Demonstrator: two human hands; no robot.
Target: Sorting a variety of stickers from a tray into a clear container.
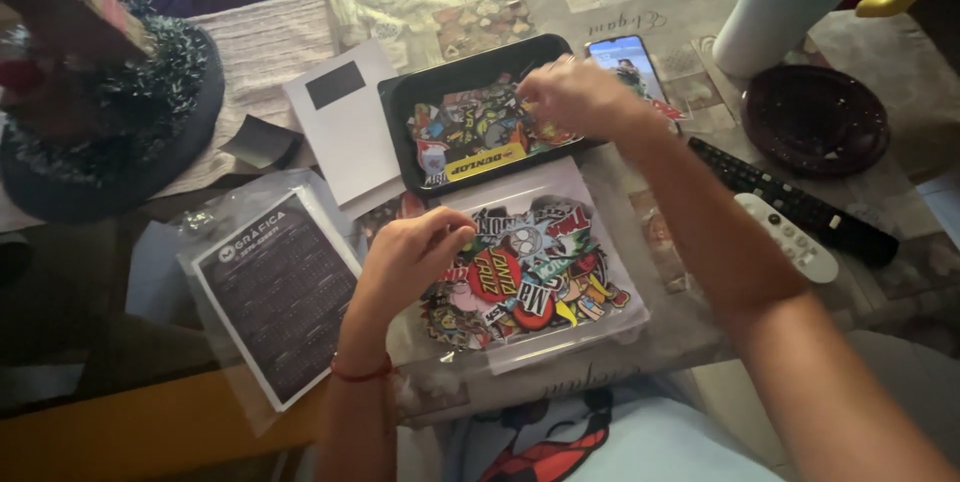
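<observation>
My left hand (412, 254) hovers over the left edge of a pile of colourful stickers (535, 267) lying on a white sheet, fingers curled together, pinching something small that I cannot make out. My right hand (575, 94) reaches over the right side of a black tray (402, 102) holding more stickers (470, 137); its fingertips are closed on a sticker at the tray's upper right. A red thread sits round my left wrist.
A phone (620, 57) lies right of the tray. Two remotes, black (800, 204) and white (788, 237), lie at right, near a dark bowl (815, 120). A white envelope (345, 122) and a bagged dark card (275, 292) lie left. A tinsel-trimmed base (110, 122) stands far left.
</observation>
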